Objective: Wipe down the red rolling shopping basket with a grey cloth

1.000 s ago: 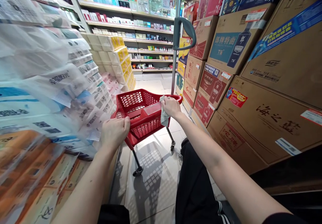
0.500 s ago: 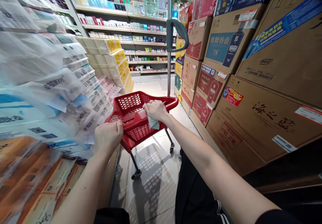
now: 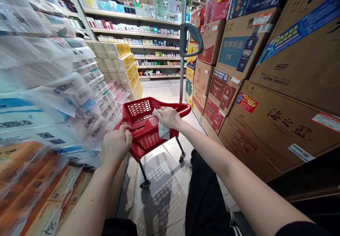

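Observation:
A red plastic shopping cart (image 3: 138, 108) with a perforated basket stands before me on dark legs with castors. My left hand (image 3: 117, 142) is wrapped round the left end of its handle. Over the middle-right part of the handle, my right hand (image 3: 168, 117) presses a pale grey-green cloth (image 3: 164, 131), fingers closed on it. Part of the cloth hangs down below the bar, and a small tuft sticks out past the fingers. A grey pole with a loop grip (image 3: 190, 39) rises from the cart's far right side.
Plastic-wrapped paper packs (image 3: 47, 87) are piled close on the left, with orange packs (image 3: 29, 179) below. Stacked cardboard boxes (image 3: 265, 98) line the right. Shelves of small goods (image 3: 143, 30) cross the far end. Pale floor tiles (image 3: 164, 91) run between.
My right hand and the cloth have shifted slightly right along the handle, and more cloth hangs down. The left hand keeps its grip. The whole view has shifted a little.

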A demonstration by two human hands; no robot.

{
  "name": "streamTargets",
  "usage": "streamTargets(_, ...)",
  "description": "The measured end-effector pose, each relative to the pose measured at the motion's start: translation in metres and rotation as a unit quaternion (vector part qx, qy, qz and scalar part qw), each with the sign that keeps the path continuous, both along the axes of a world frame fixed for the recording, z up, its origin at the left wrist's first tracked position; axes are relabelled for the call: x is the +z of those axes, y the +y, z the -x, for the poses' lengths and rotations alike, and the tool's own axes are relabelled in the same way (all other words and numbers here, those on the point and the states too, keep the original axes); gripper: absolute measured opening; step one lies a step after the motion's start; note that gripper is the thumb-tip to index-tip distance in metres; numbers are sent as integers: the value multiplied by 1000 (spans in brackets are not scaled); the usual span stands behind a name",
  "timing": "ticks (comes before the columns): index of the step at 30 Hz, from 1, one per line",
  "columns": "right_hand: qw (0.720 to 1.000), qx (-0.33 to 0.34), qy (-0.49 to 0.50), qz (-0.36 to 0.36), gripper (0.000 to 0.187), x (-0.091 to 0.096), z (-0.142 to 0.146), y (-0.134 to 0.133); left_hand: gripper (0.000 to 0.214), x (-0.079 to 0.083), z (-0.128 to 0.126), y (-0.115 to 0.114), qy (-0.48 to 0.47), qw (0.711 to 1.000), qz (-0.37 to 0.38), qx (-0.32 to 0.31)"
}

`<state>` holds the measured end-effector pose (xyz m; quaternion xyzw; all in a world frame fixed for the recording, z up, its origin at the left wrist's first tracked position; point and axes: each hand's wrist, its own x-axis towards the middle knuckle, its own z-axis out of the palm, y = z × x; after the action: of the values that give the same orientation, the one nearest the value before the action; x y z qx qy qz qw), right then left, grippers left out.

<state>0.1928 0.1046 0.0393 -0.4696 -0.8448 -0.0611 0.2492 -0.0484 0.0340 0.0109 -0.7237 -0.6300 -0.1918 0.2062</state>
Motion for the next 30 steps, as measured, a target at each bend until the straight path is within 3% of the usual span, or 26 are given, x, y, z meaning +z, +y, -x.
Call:
streamTargets(6, 990, -100, 21, 99, 53, -5, -45, 24, 48, 1, -1, 1, -20, 1000, -3, 4)
streamTargets(9, 994, -102, 33, 24, 48, -24, -63, 19, 46, 0, 6, 4, -22, 1000, 10, 7)
streamTargets(12, 994, -42, 55, -89, 37, -45, -70, 10, 43, -1, 18, 6, -20, 1000, 19, 5)
streamTargets(15, 991, -34, 63, -116, 33, -54, -70, 9, 40, -1, 29, 7, -20, 999, 32, -15)
streamTargets(20, 973, -188, 106, -85, 35, -46, -77, 26, 41, 0, 32, 9, -8, 999, 39, -20)
streamTargets(30, 947, -299, 121, -13, 38, -9, -92, 65, 44, -1, 8, 16, -5, 1000, 19, -14)
